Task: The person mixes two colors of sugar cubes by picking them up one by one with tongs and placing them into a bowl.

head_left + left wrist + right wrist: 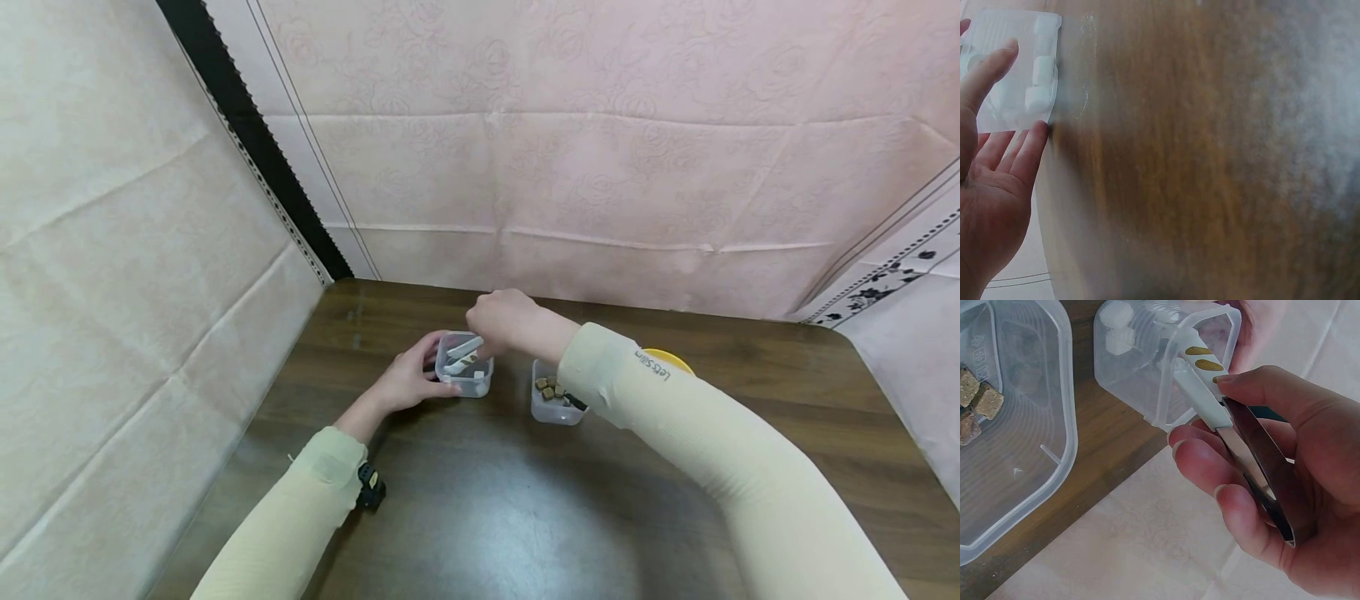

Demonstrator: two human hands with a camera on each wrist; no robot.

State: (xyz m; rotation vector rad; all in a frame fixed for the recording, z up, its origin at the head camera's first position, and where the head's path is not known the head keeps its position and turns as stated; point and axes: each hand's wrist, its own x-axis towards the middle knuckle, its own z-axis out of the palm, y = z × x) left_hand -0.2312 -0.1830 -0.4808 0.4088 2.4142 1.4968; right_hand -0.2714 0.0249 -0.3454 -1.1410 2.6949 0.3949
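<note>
My left hand (405, 379) holds a small clear plastic container (474, 390) on the table, thumb on its near side and fingers round the far side. White cubes (1120, 340) lie at the bottom of it. From above, my right hand (506, 321) grips a pair of tongs (1197, 390) with metal arms and white ends marked with gold drops. Thumb and fingers press the tongs from both sides, and the white ends reach down inside the container. Whether a cube sits between those ends, I cannot tell.
A second clear container (555, 414) with several brownish-gold cubes (988, 400) stands to the right, beneath my right forearm. Behind that forearm shows the rim of a yellow round thing (670, 358). Patterned cloth (600, 183) hangs along the back edge of the wooden table (465, 500).
</note>
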